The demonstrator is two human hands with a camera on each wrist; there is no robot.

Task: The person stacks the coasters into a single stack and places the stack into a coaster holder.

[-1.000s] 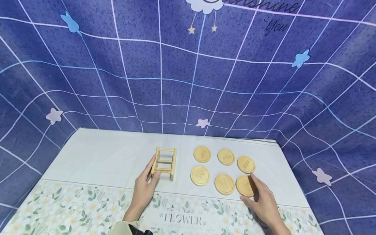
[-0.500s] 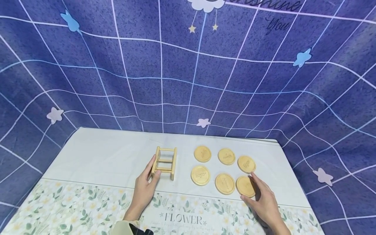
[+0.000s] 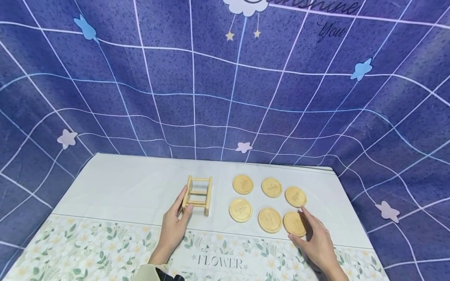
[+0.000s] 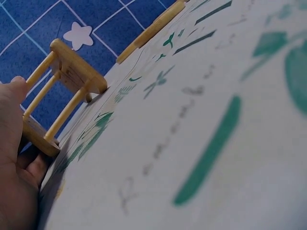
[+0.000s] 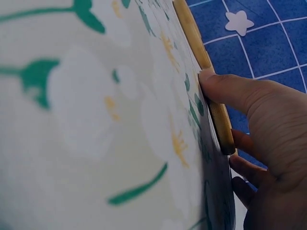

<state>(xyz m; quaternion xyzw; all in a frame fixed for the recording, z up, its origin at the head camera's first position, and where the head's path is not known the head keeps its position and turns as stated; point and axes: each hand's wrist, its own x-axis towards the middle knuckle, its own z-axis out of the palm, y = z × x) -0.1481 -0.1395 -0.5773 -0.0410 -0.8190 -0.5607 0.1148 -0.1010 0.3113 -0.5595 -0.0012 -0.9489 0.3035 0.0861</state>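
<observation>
My left hand (image 3: 172,228) holds a small wooden coaster rack (image 3: 208,197) by its left side, thumb at the near end and fingers along the outer side. The rack stands on the white part of the cloth with nothing between its bars; its round rods and thick end pieces (image 4: 79,72) show in the left wrist view. At the right, my right hand (image 3: 316,238) grips the nearest right-hand round wooden coaster (image 3: 293,223) by its edge, thumb on the near side (image 5: 221,125) and fingers at the far side. That coaster lies flat on the cloth.
Several more wooden coasters with engraved lettering lie in two rows, among them a front middle one (image 3: 269,219), a front left one (image 3: 240,210) and a back right one (image 3: 295,196). A flowered cloth (image 3: 221,244) covers the table front. A blue curtain (image 3: 211,109) rises behind.
</observation>
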